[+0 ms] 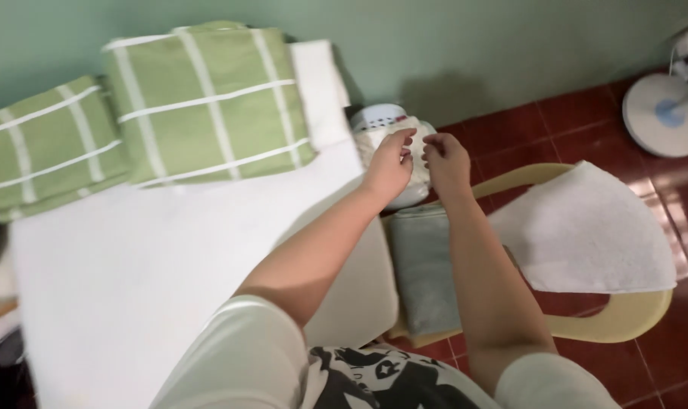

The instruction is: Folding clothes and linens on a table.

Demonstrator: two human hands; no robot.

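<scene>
Head view: both bare forearms stretch forward from short pale sleeves and meet over a white laundry basket [389, 121], the landmark here. The left hand [390, 163] is bent at the wrist with thumb and fingers pinched together on a pale cloth [416, 163] heaped in the basket; the right hand [445, 160] mirrors it just beside, fingertips closed on the same cloth. The two hands nearly touch.

The basket looks like hard plastic with small holes along its rim; the cloth in it is soft and crumpled, its pattern too blurred to read. Just near of the basket lies a folded grey-green towel [427, 265], flat and matte, on a cream plastic chair [632, 314] with a curved smooth rim. A white terry towel [586, 231] with a nubby surface drapes over the chair, right of the basket. Left of the basket runs a bed with a plain white sheet [132, 280] and two green pillows with white checks [207, 106].

Most of the basket is hidden behind the hands, and the chair seat is covered by the towels
</scene>
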